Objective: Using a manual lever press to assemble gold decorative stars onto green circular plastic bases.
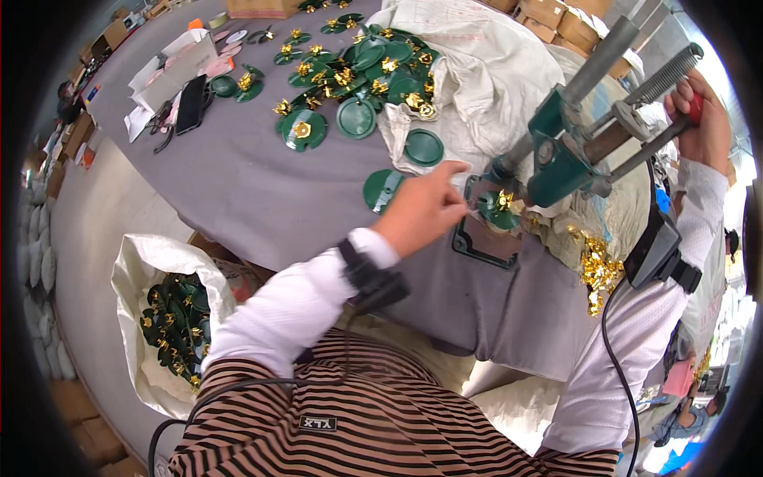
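Observation:
My right hand (pixel 706 123) is wrapped round the red-knobbed lever (pixel 652 149) of a green hand press (pixel 552 171). On the base of the press lies a green disc (pixel 493 213) with a gold piece (pixel 505 200) on it, under the press head. Just left of that disc is my left hand (pixel 425 205), thumb and index finger apart, with nothing visible between them. A green disc with a pale band (pixel 381 191) lies partly behind this hand. Beyond it, a plain round green disc (pixel 423 148) rests on the edge of white sacking.
Many green discs with gold pieces (pixel 369 67) cover the far table. Loose gold pieces (pixel 602 270) spill beside the press. A phone (pixel 191 105) and white box (pixel 171 67) lie far left. A white sack (pixel 131 318) of finished-looking discs stands left of me.

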Motion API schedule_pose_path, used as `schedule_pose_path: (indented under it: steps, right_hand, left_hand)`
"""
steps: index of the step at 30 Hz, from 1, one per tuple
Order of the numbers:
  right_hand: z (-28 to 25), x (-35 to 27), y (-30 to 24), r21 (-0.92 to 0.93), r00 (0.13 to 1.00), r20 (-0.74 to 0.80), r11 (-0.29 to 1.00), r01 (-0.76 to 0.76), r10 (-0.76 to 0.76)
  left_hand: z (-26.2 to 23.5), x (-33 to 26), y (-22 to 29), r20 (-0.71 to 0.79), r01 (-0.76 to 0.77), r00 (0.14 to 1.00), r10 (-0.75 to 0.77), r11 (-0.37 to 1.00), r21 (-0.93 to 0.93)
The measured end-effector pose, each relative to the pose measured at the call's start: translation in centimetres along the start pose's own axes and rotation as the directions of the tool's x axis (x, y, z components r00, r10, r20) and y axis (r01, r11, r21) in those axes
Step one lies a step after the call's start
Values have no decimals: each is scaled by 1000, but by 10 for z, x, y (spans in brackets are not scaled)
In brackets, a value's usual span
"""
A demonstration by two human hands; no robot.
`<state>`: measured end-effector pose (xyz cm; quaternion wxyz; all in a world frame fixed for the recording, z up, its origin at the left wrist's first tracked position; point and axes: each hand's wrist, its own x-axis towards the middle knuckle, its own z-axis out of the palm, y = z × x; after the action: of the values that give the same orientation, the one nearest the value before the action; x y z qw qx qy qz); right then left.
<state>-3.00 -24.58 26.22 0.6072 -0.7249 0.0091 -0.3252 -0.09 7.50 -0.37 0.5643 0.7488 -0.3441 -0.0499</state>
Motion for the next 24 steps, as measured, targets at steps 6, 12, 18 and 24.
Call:
schedule_pose_path:
  steps: [6, 12, 18, 24]
  right_hand:
    - [-6, -3, -5, -41, 999, -27, 999, 25, -26]
    - [1, 3, -1, 40, 998, -60, 999, -28, 30]
    - [41, -44, -16, -40, 969, -184, 987, 158, -163]
    - [50, -33, -9, -15, 983, -134, 992, 121, -122]
  left_hand:
    - [-127, -5, -55, -308, -17, 890, 335, 701, 713]
    - [-177, 12, -110, -328, 93, 914, 237, 665, 741]
    - [-44, 4, -5, 75, -61, 996, 48, 982, 178]
    - [28, 26, 0, 201, -13, 980, -9, 994, 106]
